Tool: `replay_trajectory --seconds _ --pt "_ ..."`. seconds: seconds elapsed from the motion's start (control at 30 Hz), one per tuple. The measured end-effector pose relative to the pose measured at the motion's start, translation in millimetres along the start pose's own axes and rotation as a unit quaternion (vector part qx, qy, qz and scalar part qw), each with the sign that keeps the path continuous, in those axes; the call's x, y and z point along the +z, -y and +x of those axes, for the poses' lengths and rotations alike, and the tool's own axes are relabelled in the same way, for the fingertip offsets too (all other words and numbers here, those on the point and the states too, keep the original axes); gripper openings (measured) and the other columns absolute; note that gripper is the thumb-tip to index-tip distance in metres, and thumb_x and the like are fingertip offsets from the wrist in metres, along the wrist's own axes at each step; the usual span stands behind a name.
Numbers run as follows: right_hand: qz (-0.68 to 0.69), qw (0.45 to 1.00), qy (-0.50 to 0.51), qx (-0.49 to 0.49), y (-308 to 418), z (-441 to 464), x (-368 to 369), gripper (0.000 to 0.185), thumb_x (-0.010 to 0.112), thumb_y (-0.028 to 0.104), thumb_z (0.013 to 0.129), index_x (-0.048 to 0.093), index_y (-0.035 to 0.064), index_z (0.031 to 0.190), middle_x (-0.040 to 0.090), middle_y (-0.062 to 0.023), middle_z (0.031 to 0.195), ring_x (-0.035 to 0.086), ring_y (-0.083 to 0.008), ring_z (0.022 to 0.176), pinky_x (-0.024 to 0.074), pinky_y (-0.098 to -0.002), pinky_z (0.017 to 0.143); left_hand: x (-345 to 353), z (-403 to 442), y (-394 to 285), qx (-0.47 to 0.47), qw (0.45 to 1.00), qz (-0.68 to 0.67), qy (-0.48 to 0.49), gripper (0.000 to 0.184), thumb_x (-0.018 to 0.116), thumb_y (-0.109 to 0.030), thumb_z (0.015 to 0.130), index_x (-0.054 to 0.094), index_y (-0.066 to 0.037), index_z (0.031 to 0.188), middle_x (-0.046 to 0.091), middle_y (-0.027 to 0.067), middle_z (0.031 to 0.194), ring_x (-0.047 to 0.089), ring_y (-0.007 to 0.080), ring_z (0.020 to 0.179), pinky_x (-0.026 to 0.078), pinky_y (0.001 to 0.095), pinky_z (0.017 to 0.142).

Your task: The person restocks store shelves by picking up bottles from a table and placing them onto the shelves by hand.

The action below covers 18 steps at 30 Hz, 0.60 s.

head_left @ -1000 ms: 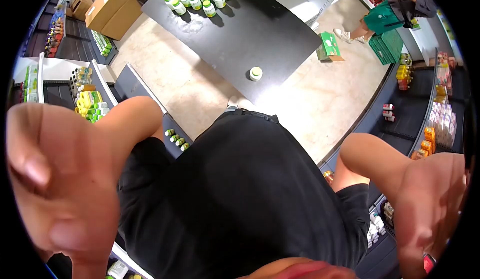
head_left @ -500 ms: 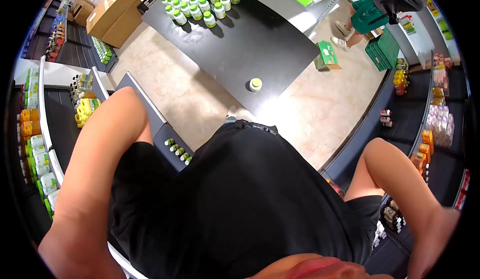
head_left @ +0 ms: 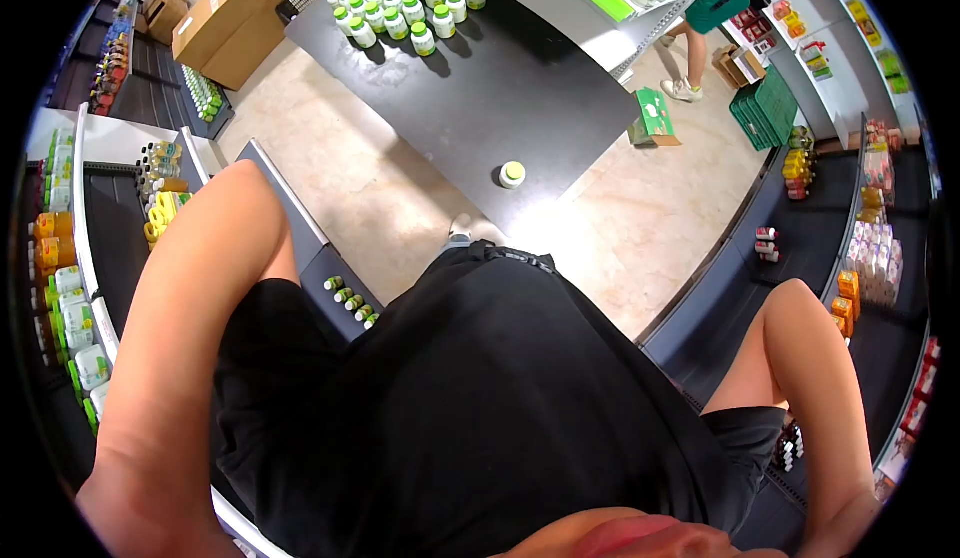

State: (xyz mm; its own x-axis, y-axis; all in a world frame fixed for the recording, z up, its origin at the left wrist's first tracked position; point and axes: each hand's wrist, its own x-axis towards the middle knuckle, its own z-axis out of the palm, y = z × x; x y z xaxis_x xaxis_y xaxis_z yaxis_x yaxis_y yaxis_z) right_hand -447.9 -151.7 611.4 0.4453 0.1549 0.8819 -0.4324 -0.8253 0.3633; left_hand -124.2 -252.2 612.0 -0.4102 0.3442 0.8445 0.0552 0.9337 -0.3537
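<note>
Both of my arms are raised beside my head, and my left hand and my right hand lie beyond the picture's lower edge. What they hold or touch does not show. In front of me stands a dark table (head_left: 480,88). One white bottle with a light green lid (head_left: 512,175) stands alone near its closest corner. A group of several white bottles with green lids (head_left: 396,24) stands at the table's far left end.
Shelves with bottles and packs line the left (head_left: 120,248) and right (head_left: 800,228). Large cardboard boxes (head_left: 230,28) are at the back left. A green box (head_left: 654,120), a green crate (head_left: 764,108) and another person (head_left: 697,48) are at the back right.
Both my hands, seen in front at first with the palms showing, have moved back out of view. The other person has moved toward the top edge, away from the green crate.
</note>
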Motion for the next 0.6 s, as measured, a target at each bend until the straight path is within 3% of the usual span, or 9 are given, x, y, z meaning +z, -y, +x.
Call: replay_trajectory --seconds 0.17,0.27,0.33,0.4,0.43,0.47,0.53,0.57,0.6 --pt "0.005 1.0 -0.002 -0.007 -10 3 9 0.032 0.039 0.029 0.095 0.053 0.0012 0.102 0.06 -0.001 0.075 0.059 -0.0135 0.076 0.0468 -0.0281 0.077 7 -5 19 0.043 0.993 0.025 -0.107 0.027 0.035 -0.012 0.095 0.049 0.003 0.114 0.055 0.0144 0.118 0.047 0.0185 0.114 0.038 0.0335 0.097" --pt "0.006 1.0 -0.008 -0.009 -22 3 16 0.033 0.038 0.03 0.096 0.053 0.0011 0.102 0.06 -0.0008 0.074 0.059 -0.0134 0.076 0.0468 -0.0281 0.077 10 -23 40 -0.006 0.985 -0.142 -0.096 0.03 0.047 -0.014 0.092 0.049 0.004 0.116 0.056 0.0145 0.117 0.048 0.0138 0.111 0.037 0.0334 0.099" --pt "0.007 1.0 -0.01 -0.011 -32 2 21 0.033 0.038 0.03 0.096 0.053 0.0011 0.102 0.06 -0.0007 0.074 0.059 -0.0134 0.076 0.0468 -0.0281 0.077 9 -46 65 0.012 0.962 0.104 -0.252 0.035 0.043 -0.049 0.086 0.056 -0.023 0.104 0.061 -0.0038 0.103 0.052 0.0039 0.1 0.038 0.0314 0.091" --pt "-0.008 1.0 -0.003 0.002 -44 -6 23 0.034 0.038 0.03 0.096 0.053 0.0011 0.102 0.06 -0.0006 0.074 0.059 -0.0133 0.076 0.0468 -0.0281 0.078 46 -69 87 -0.001 0.898 0.07 -0.434 0.038 0.038 -0.063 0.085 0.06 -0.034 0.096 0.061 -0.0139 0.104 0.053 0.0023 0.101 0.038 0.0339 0.09" --pt "-0.026 1.0 0.008 0.015 -51 -12 24 0.034 0.038 0.031 0.096 0.053 0.001 0.102 0.06 -0.0005 0.074 0.059 -0.0133 0.076 0.0468 -0.0281 0.078 85 -90 88 -0.024 0.845 -0.09 -0.526 0.037 0.037 -0.06 0.088 0.06 -0.031 0.093 0.058 -0.0148 0.112 0.051 0.0056 0.107 0.037 0.0374 0.092" --pt "-0.056 0.989 0.112 0.081 -60 -23 28 0.035 0.043 0.029 0.095 0.047 -0.001 0.113 0.062 -0.0038 0.089 0.058 -0.013 0.085 0.0456 -0.0289 0.082 99 -137 94 -0.141 0.884 -0.091 -0.436 0.031 0.037 -0.047 0.088 0.059 -0.024 0.092 0.057 -0.0084 0.112 0.052 0.0097 0.104 0.039 0.0364 0.089" --pt "-0.442 0.878 -0.166 0.085 -84 -94 59 0.045 0.054 0.033 0.09 0.036 0.0097 0.123 0.047 -0.01 0.109 0.05 -0.012 0.094 0.0401 -0.0264 0.081 144 -211 109 -0.348 0.892 -0.133 -0.257 0.018 0.046 -0.021 0.085 0.055 -0.01 0.095 0.057 0.0032 0.107 0.053 0.0152 0.092 0.042 0.0324 0.084" --pt "-0.181 0.942 -0.132 0.248 -97 -119 88 0.034 0.055 0.031 0.088 0.047 0.0026 0.105 0.048 -0.0074 0.086 0.049 -0.0118 0.077 0.04 -0.0245 0.067 173 -241 110 -0.443 0.855 -0.194 -0.188 0.019 0.053 -0.006 0.081 0.053 -0.002 0.1 0.057 0.0085 0.102 0.054 0.0166 0.084 0.043 0.0295 0.082" --pt "-0.176 0.909 -0.071 0.371 -101 -162 115 0.019 0.055 0.021 0.086 0.054 0.0042 0.095 0.052 -0.0055 0.08 0.051 -0.0132 0.071 0.0426 -0.027 0.065 202 -280 102 -0.585 0.773 -0.218 -0.115 0.018 0.054 -0.004 0.082 0.054 -0.003 0.1 0.058 0.0072 0.099 0.055 0.0129 0.082 0.044 0.027 0.078"
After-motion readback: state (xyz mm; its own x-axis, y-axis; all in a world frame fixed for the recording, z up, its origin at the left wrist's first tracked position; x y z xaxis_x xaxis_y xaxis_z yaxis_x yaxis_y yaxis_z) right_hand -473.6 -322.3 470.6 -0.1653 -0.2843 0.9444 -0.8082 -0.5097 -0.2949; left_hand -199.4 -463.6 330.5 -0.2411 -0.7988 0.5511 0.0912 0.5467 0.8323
